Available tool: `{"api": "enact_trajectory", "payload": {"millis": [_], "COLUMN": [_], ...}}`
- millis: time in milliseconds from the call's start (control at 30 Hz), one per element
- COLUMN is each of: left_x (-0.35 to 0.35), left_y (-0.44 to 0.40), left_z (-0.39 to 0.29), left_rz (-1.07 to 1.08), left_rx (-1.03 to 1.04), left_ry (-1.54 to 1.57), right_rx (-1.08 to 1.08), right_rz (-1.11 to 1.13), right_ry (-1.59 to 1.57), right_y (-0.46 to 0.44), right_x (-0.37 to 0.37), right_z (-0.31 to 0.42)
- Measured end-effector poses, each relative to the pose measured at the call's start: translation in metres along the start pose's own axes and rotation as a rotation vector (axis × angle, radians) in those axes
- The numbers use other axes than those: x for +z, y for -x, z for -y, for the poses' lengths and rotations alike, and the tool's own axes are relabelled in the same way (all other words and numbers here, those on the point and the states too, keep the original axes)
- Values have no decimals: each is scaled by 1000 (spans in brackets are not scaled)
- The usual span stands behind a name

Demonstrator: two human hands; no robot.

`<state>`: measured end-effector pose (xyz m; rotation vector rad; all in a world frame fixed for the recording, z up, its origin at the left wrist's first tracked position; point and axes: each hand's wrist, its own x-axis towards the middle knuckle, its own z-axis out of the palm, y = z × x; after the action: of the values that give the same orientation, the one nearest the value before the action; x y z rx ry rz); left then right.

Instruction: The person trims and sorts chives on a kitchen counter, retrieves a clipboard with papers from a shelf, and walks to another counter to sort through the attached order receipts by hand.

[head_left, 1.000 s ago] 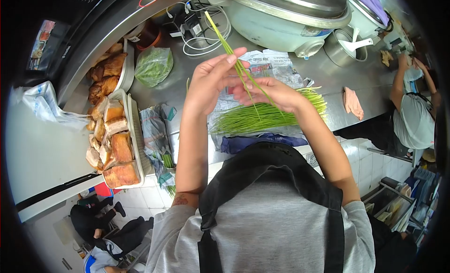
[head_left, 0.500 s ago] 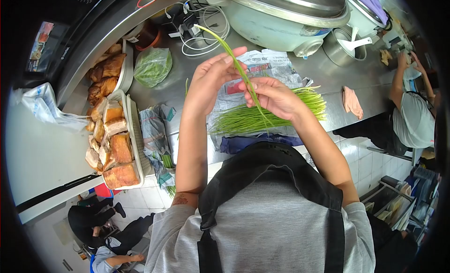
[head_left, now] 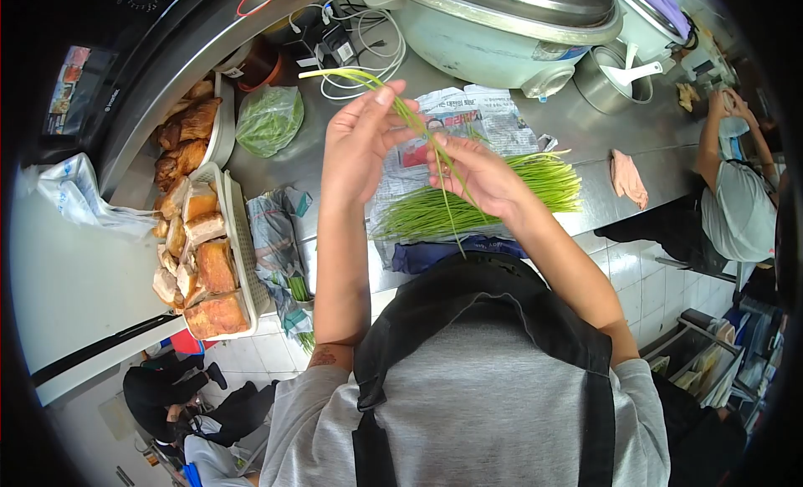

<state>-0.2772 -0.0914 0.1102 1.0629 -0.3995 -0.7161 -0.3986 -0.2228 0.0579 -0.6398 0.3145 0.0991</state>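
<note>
A few long green chives [head_left: 345, 74] slant between my two hands above the worktop. Their pale ends point to the upper left and the thin leaf tips hang towards my apron. My left hand [head_left: 361, 135] pinches them near the upper part between thumb and fingers. Lower down, my right hand [head_left: 478, 171] has its thumb and fingers closed on the same stalks. Beneath the hands, a thick pile of chives [head_left: 485, 198] lies across spread newspaper [head_left: 502, 110]. Along the counter's front edge, below the pile, is a dark blue wrapper [head_left: 456, 254].
To the left, a basket [head_left: 238, 236] holds roasted pork chunks beside a bag of greens [head_left: 269, 120] and wrapped bundles [head_left: 280, 228]. A large cooker [head_left: 502, 48], a pot [head_left: 615, 89] and cables stand behind. A pink glove-like item [head_left: 627, 179] lies right; a co-worker [head_left: 740, 202] is beyond.
The held chives have swung left at their pale end, now lying flatter. Both hands have shifted slightly left and down, and one leaf hangs apart from the others.
</note>
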Motion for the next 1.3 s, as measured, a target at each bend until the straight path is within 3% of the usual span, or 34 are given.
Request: {"api": "enact_trajectory", "payload": {"millis": [200, 400, 500, 700, 1133, 1300], "left_x": [-10, -16, -15, -2, -27, -26], "left_y": [-1, 1, 1, -2, 3, 6], "left_z": [-14, -14, -11, -5, -20, -20], "left_rz": [-23, -58, -58, -149, -308, -344], "left_rx": [20, 1, 26, 64, 140, 210], "left_ry": [-39, -62, -86, -250, -192, 125], "right_rx": [-127, -386, -189, -192, -16, -6], "right_rz": [-200, -454, -270, -6, 171, 203], "right_ry": [-81, 936, 726, 566, 777, 834], "right_y": [-24, -27, -10, 6, 19, 19], "right_x": [-39, -86, -60, 12, -2, -4], "right_z": [-9, 1, 9, 18, 10, -3]}}
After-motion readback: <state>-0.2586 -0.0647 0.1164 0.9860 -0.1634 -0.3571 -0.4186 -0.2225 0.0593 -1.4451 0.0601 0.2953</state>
